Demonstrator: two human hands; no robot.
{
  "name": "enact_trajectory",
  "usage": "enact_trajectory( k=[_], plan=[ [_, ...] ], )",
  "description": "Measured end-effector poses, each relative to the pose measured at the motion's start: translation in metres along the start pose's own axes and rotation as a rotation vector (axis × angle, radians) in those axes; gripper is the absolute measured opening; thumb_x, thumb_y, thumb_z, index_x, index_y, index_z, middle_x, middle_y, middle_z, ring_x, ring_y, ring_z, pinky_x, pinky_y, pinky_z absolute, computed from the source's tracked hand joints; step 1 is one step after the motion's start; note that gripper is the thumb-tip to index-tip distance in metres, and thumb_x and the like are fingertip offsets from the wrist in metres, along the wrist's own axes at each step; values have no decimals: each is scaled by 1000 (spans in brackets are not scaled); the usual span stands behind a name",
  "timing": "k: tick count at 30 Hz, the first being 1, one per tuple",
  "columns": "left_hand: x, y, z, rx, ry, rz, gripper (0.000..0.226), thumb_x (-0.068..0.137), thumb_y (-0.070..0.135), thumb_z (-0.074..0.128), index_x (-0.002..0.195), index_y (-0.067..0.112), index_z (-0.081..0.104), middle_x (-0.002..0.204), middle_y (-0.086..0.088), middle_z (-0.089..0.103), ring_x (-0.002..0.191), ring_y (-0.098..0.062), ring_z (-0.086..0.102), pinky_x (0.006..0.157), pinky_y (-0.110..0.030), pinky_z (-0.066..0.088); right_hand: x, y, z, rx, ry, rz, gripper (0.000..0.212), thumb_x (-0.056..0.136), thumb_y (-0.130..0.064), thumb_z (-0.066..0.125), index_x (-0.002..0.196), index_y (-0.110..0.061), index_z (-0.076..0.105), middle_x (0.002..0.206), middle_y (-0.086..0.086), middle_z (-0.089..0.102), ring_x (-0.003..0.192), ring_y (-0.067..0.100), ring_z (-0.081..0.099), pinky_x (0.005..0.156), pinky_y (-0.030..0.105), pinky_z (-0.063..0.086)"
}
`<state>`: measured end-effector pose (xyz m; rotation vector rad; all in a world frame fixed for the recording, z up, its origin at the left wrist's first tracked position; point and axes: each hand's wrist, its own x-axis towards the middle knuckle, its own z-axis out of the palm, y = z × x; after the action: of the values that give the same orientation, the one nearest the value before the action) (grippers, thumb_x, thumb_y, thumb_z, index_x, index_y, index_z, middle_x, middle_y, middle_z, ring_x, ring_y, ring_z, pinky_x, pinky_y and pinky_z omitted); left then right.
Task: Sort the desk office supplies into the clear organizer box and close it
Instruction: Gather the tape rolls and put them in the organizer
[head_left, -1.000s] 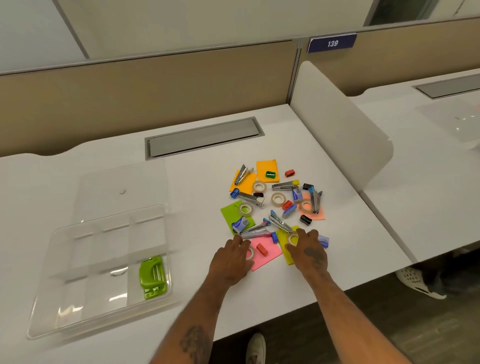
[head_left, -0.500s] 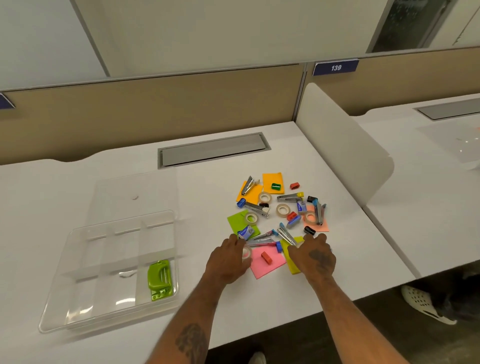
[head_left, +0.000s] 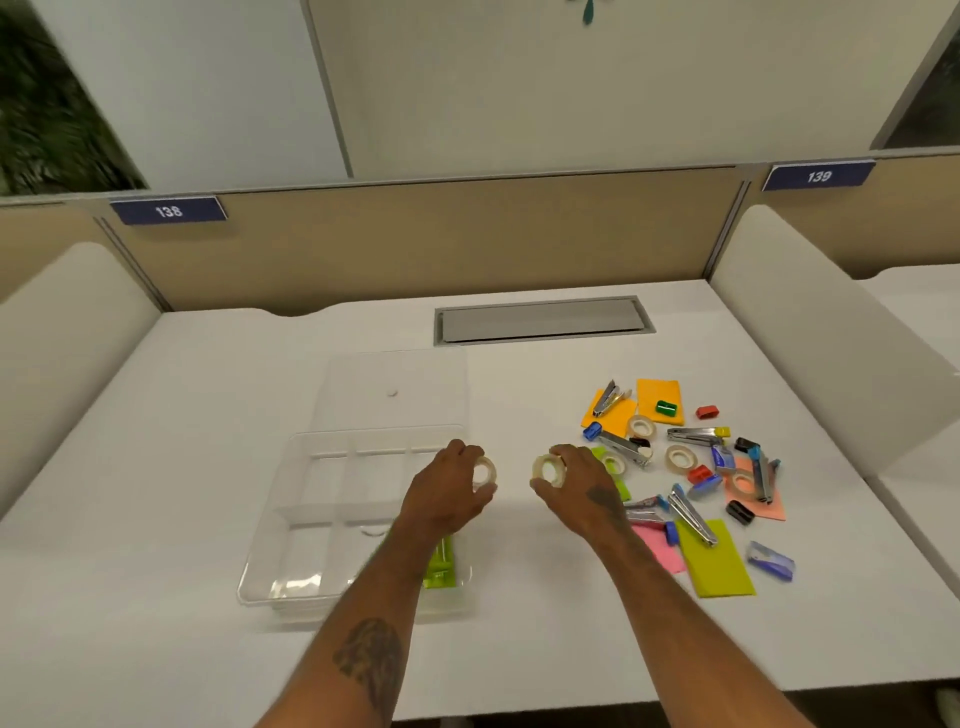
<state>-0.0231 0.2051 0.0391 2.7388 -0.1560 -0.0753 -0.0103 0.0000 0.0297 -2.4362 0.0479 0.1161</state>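
My left hand (head_left: 447, 491) holds a tape roll (head_left: 484, 472) over the right edge of the clear organizer box (head_left: 306, 525). My right hand (head_left: 582, 486) holds a second tape roll (head_left: 548, 469) above the bare desk between the box and the pile. The box's lid (head_left: 395, 387) lies open and flat behind it. A green item (head_left: 440, 564) lies in the box's near right compartment, partly hidden by my left arm. The pile to the right has staplers (head_left: 691, 514), more tape rolls (head_left: 680, 457), sticky notes (head_left: 719, 558) and small sharpeners (head_left: 706, 413).
A grey cable hatch (head_left: 543, 319) sits in the desk behind the box. White side dividers (head_left: 810, 332) stand at both ends of the desk, with a tan partition behind. A blue staple box (head_left: 771, 560) lies at the pile's near right.
Both hands lifted off the pile, each with a tape roll, and moved left toward the box. The head view swung left and up.
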Motion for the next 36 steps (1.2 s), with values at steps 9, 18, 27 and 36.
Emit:
enact_trajectory(
  k=[9,18,27,36],
  plan=[
    [-4,-76,-24,20,-35,-31,51,89,46,57,132,21,47,128,1,49,118,-19,51,87,-37,50,17,-77,59,64,-106,-132,50,74,-34,71,120,-23,55,119,1,56,107,20,58,90,35,49],
    [6,-100,-20,-16,-64,-4,55,89,50,57,134,21,47,129,1,52,119,-19,50,89,-35,49,25,-92,82,-37,-142,-162,55,78,-37,68,129,-25,50,126,-2,57,118,18,53,98,35,46],
    [18,-113,-20,-25,-72,43,73,84,62,58,143,24,39,149,2,36,135,-17,37,101,-36,45,35,-82,83,-87,-27,-175,58,86,-40,63,138,-21,46,143,0,44,131,17,44,106,33,40],
    [47,-66,-5,-28,-62,153,80,85,69,48,149,25,31,156,2,27,145,-17,20,112,-38,33,30,-17,35,-232,175,117,67,89,-62,46,145,-27,35,157,5,22,145,22,19,109,39,35]
  ],
)
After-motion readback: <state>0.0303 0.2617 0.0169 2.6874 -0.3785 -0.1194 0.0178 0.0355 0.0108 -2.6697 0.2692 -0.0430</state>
